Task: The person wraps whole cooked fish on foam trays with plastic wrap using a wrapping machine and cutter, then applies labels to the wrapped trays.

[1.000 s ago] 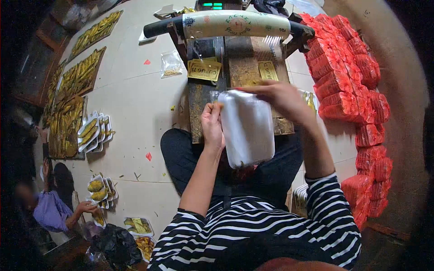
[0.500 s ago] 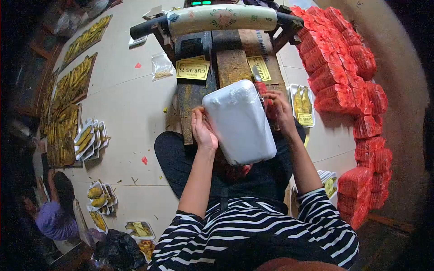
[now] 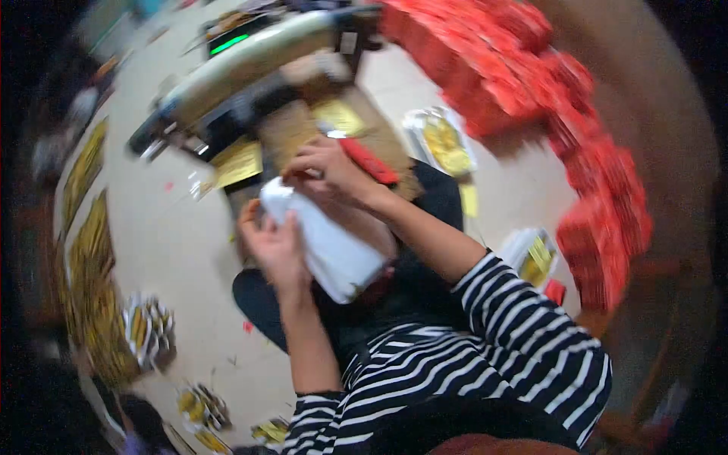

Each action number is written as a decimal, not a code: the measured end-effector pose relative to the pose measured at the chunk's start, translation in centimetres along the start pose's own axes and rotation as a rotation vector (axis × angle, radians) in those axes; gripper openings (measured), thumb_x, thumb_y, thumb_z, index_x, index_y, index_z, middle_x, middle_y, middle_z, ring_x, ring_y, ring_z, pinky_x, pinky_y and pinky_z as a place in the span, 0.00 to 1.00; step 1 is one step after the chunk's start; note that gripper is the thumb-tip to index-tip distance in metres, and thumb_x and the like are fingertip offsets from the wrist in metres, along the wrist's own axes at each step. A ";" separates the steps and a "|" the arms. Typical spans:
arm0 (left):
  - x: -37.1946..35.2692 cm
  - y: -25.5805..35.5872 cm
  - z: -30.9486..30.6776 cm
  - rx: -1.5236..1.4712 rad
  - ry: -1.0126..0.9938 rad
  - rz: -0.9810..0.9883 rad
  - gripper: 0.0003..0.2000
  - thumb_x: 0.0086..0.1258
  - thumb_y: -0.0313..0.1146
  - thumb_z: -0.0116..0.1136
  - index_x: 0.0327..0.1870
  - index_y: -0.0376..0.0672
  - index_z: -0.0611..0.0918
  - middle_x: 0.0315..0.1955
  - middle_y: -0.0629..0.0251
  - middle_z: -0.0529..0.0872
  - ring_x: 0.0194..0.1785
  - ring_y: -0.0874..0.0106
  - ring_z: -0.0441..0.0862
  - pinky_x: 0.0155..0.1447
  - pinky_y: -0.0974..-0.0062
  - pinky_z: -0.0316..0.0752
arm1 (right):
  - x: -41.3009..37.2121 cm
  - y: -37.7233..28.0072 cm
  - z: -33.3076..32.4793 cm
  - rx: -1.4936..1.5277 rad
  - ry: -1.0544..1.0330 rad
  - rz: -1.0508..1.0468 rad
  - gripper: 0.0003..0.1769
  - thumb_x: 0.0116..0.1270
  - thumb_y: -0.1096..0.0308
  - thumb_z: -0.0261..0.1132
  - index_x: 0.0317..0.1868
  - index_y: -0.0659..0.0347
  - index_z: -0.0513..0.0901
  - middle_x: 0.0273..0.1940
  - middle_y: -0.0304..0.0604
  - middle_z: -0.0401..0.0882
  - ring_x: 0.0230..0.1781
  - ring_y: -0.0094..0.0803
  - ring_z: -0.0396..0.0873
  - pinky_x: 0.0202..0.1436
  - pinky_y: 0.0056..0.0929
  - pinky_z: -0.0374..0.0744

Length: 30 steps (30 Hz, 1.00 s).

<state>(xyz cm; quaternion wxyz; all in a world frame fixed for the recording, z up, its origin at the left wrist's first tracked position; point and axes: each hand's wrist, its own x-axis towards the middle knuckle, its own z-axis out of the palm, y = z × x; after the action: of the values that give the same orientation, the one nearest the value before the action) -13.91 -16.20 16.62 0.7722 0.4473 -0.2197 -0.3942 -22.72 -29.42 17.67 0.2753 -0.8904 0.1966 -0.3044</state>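
Observation:
A white foam tray (image 3: 337,246), tilted over my lap, shows a pale underside and a side face. My left hand (image 3: 277,246) grips its left edge, with the thumb lying against the tray. My right hand (image 3: 330,171) is bent over its upper end, fingers closed at the edge; motion blur hides exactly what they pinch. Just beyond the right hand lies a red-handled tool (image 3: 368,161) on the wooden board (image 3: 292,140). Yellow printed labels (image 3: 239,163) rest on the board's left side, and another yellow label (image 3: 337,117) lies farther right.
A roll of wrapping film (image 3: 250,64) spans the board's far end. Red wrapped packs (image 3: 485,76) are stacked along the right. A tray of yellow-brown food (image 3: 444,144) sits beside the board. Stacked trays (image 3: 148,326) and rows of long yellowish pieces (image 3: 91,296) occupy the left floor.
The view has swung and blurred. The tray has turned from showing its broad underside to a tilted side, and my right hand has moved from its right side to its upper end.

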 end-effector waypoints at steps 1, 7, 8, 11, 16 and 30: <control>-0.7 1.7 1.8 -0.082 -0.082 -0.035 0.27 0.60 0.20 0.53 0.59 0.43 0.58 0.49 0.53 0.73 0.51 0.67 0.73 0.53 0.72 0.71 | -2.0 0.3 -0.9 0.078 0.023 -0.048 0.18 0.54 0.64 0.63 0.47 0.54 0.78 0.44 0.39 0.77 0.50 0.37 0.71 0.57 0.35 0.64; -9.9 1.4 13.1 0.053 -0.795 -0.105 0.42 0.52 0.49 0.65 0.63 0.35 0.58 0.61 0.53 0.62 0.67 0.62 0.57 0.67 0.67 0.53 | -17.6 -4.6 -11.2 0.433 0.289 0.336 0.28 0.68 0.58 0.49 0.62 0.68 0.60 0.57 0.53 0.66 0.61 0.36 0.63 0.63 0.30 0.61; -10.6 0.2 13.8 0.048 -1.051 -0.211 0.40 0.52 0.50 0.65 0.62 0.36 0.62 0.65 0.49 0.56 0.69 0.64 0.54 0.68 0.67 0.49 | -20.6 -4.7 -11.9 0.406 0.483 0.608 0.27 0.69 0.58 0.47 0.62 0.68 0.61 0.57 0.51 0.66 0.62 0.36 0.62 0.64 0.30 0.60; -12.2 -2.2 16.3 0.197 -1.243 -0.076 0.22 0.55 0.38 0.62 0.50 0.38 0.75 0.59 0.48 0.67 0.61 0.59 0.67 0.62 0.67 0.60 | -32.7 -2.9 -14.1 0.179 1.031 1.207 0.28 0.71 0.52 0.43 0.61 0.66 0.63 0.63 0.49 0.60 0.66 0.35 0.55 0.68 0.30 0.53; -12.7 -9.3 16.5 0.393 -1.172 -0.326 0.11 0.60 0.28 0.55 0.44 0.37 0.79 0.47 0.55 0.78 0.48 0.67 0.77 0.52 0.73 0.70 | -48.0 -3.9 -21.5 -0.095 1.084 1.248 0.23 0.68 0.56 0.50 0.55 0.66 0.67 0.54 0.45 0.69 0.54 0.32 0.66 0.59 0.30 0.63; -21.5 -23.4 16.7 0.579 -1.235 -0.716 0.12 0.65 0.32 0.54 0.44 0.35 0.81 0.30 0.62 0.84 0.34 0.79 0.80 0.40 0.80 0.74 | -43.7 0.4 -19.7 -0.649 -0.681 0.622 0.09 0.57 0.66 0.53 0.36 0.44 0.79 0.33 0.30 0.74 0.45 0.28 0.69 0.60 0.39 0.60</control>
<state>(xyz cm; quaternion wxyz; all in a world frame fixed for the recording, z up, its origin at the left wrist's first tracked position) -47.81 -14.30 5.06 0.1867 0.3741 -0.5471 -0.7251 -67.84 -14.39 11.45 0.1118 -0.8776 0.4334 0.1715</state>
